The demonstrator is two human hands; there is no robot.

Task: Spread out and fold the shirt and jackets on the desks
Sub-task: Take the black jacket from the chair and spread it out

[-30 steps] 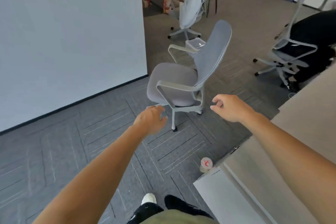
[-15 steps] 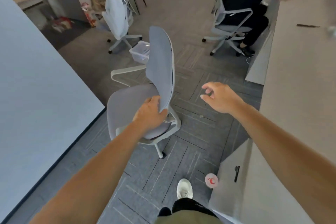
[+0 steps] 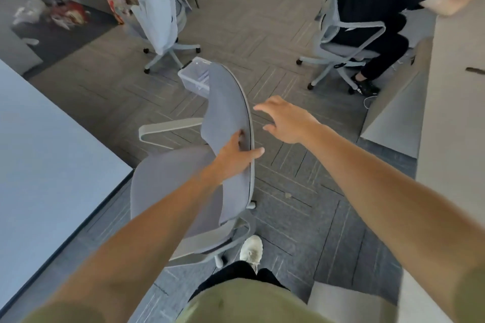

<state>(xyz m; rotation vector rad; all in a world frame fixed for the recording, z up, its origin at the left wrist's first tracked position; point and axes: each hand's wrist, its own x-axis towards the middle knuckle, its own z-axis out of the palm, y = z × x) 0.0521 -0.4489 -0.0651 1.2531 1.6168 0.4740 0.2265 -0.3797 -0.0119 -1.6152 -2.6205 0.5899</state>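
A pale left desk (image 3: pixel 39 152) fills the left edge above grey carpet (image 3: pixel 301 217). Beyond it, a light jacket (image 3: pixel 154 2) hangs over a far chair (image 3: pixel 168 49), well apart from both hands. In the middle a grey office chair (image 3: pixel 225 113) blocks the way, and the left hand (image 3: pixel 236 155) grips the edge of its backrest. A clear bin (image 3: pixel 195 77) sits behind it. The right hand (image 3: pixel 288 120) hovers just beside the backrest, fingers spread, holding nothing. Farther right a person in black (image 3: pixel 380 0) sits by the right desk (image 3: pixel 451 139).
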